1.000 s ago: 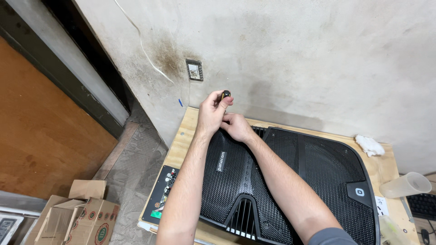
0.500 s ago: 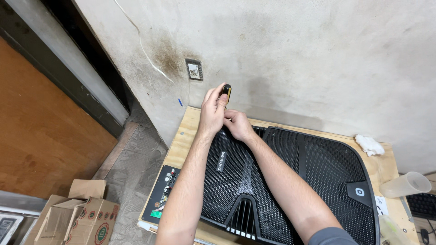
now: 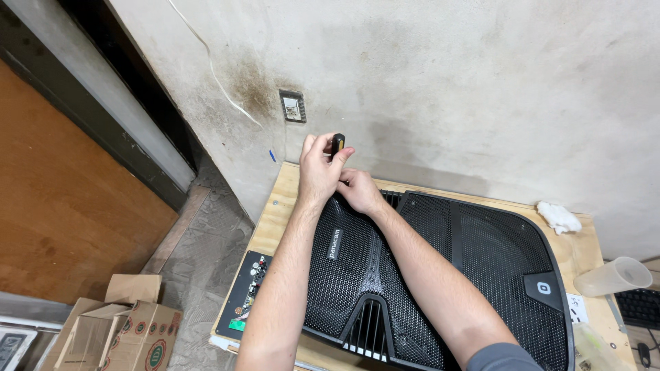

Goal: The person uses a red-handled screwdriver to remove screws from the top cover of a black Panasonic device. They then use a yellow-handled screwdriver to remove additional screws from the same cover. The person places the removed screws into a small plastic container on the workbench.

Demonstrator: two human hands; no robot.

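Left hand [image 3: 317, 175] is gripping a small dark tool handle [image 3: 337, 144], fingers wrapped around it, handle poking up above the fingertips. Right hand [image 3: 359, 191] is sitting just below and beside it, fingers curled and pressing at the top corner of the speaker grille [image 3: 440, 275]; can't tell whether it's pinching anything. Both hands are touching each other, working together at the grille's far left corner near the wall.

Grille is a big black perforated panel lying flat on the wooden surface [image 3: 278, 213], covering most of it, both forearms stretching over it. A circuit board [image 3: 249, 294] with small knobs is lying at the left edge of the surface, just beside the grille. A white crumpled rag [image 3: 558, 216] is sitting at the far right corner; a translucent plastic cup [image 3: 613, 276] is lying tipped past the right edge. A wall plate [image 3: 293, 106] is sitting on the stained wall above the hands. Cardboard boxes [image 3: 113, 323] are standing on the floor at lower left.
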